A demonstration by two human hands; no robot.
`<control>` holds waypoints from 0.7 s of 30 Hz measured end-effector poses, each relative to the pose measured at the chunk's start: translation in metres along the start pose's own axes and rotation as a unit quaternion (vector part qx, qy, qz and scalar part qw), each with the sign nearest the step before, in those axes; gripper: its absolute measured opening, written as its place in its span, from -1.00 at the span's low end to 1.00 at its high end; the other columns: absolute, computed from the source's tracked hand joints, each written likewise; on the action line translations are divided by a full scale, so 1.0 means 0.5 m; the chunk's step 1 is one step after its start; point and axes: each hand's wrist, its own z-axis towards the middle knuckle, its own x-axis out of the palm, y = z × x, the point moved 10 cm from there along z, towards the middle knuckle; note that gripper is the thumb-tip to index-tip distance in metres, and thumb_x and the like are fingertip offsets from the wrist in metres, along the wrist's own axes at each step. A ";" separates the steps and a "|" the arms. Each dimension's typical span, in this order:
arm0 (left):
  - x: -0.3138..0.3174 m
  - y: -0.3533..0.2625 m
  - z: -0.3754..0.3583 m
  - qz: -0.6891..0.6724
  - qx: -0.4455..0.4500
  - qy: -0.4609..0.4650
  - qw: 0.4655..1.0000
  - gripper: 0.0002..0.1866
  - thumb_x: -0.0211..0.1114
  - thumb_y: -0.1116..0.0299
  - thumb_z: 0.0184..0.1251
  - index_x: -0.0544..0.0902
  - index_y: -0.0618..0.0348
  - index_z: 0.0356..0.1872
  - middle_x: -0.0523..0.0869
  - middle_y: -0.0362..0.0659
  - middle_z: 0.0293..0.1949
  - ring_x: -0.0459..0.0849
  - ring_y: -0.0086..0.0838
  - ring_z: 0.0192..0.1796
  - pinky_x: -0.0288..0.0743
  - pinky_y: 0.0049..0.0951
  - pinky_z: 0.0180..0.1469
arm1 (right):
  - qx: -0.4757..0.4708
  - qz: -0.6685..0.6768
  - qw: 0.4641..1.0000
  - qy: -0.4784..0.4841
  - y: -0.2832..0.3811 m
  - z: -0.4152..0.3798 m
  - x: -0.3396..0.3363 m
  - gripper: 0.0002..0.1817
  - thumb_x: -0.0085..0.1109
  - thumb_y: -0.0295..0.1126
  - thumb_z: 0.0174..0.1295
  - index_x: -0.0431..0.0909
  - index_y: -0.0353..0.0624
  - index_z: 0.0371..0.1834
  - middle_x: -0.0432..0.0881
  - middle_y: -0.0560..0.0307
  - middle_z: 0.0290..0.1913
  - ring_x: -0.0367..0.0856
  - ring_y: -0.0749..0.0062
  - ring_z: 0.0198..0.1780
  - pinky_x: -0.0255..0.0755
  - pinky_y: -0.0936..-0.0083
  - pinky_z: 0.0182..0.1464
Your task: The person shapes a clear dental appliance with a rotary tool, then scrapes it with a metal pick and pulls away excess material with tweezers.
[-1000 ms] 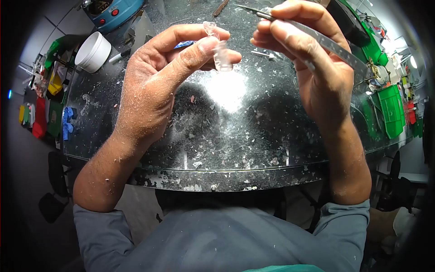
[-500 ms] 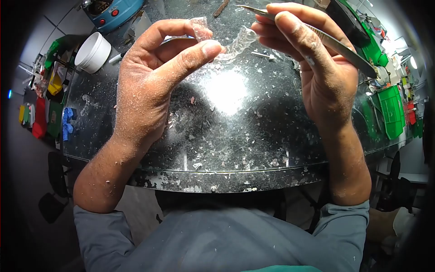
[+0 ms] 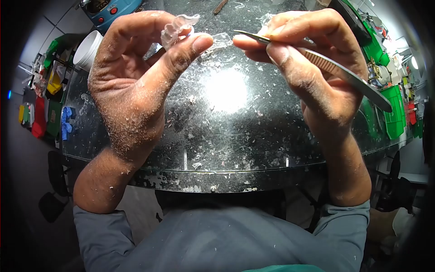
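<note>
My left hand [image 3: 140,77] pinches a clear dental aligner [image 3: 174,32] between thumb and fingers, its scalloped tooth shapes turned upward. Part of the aligner is hidden behind the thumb. My right hand [image 3: 317,63] grips a metal scalpel [image 3: 335,68], its ridged handle slanting down across the palm. The thin tip points left, toward the aligner and apart from it. A clear plastic piece [image 3: 222,41] shows between the two hands, just past the left thumb. Another clear bit [image 3: 266,19] shows behind the right fingers.
Whitish shavings litter the dark tabletop [image 3: 217,149]. A white tub [image 3: 88,51] and a blue machine [image 3: 111,11] with red buttons stand at the back left. Blue scrap [image 3: 67,122] lies at the left edge. Green bins [image 3: 394,113] line the right side.
My left hand has moved left and turned the aligner upward. The right hand and scalpel have lowered slightly, with the scalpel's tip now lower.
</note>
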 end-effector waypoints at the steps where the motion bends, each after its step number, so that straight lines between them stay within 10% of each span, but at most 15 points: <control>1: 0.001 -0.001 -0.002 0.000 -0.001 -0.001 1.000 -0.71 0.34 0.66 0.16 0.58 0.26 -0.08 0.67 -0.12 -0.20 0.67 -0.50 -0.07 0.60 -0.45 0.05 | -0.001 -0.004 1.000 0.002 0.002 0.000 0.002 -0.83 0.14 -0.68 0.12 0.47 -0.33 -0.22 0.64 -0.04 -0.34 0.69 0.46 -0.32 0.66 0.49 -0.21; 21: 0.025 0.008 -0.012 -0.081 -0.068 -0.043 0.994 -0.79 0.27 0.60 0.25 0.52 0.30 -0.11 0.60 -0.13 -0.24 0.71 -0.43 -0.14 0.71 -0.22 -0.03 | 0.007 -0.018 1.000 0.011 -0.002 -0.004 0.008 -0.82 0.18 -0.67 0.12 0.50 -0.33 -0.20 0.65 -0.01 -0.32 0.68 0.49 -0.31 0.64 0.55 -0.23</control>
